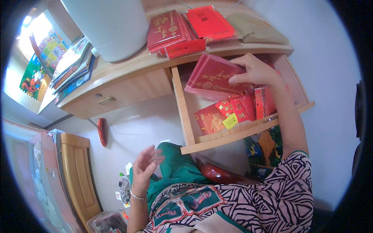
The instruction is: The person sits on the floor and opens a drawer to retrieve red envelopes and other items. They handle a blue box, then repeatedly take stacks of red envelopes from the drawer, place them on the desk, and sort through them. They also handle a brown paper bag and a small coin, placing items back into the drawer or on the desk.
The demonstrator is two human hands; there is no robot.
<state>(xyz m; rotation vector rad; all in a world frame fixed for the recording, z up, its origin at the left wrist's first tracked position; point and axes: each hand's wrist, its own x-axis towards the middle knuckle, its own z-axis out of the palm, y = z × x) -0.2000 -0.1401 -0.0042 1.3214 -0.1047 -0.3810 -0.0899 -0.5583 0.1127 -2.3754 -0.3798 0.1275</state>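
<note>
My right hand (254, 72) grips a stack of dark red envelopes (213, 75) with gold print, in clear wrapping. It holds them above the open drawer (187, 112), tilted, with the thumb on top. Inside the drawer lie more red envelopes (211, 117) with gold patterns and a yellow label (230, 121); the held stack and my forearm cover part of them. My left hand (145, 167), slightly blurred, hovers over my green-clad knee with its fingers apart and nothing in it.
On the desk (128, 72) lie piles of dark red envelopes (167, 29), bright red envelopes (210, 23) and an olive cloth pouch (254, 29). A large white cylinder (110, 27) stands left of them, beside stacked books (75, 64). A closed drawer (120, 97) adjoins the open one.
</note>
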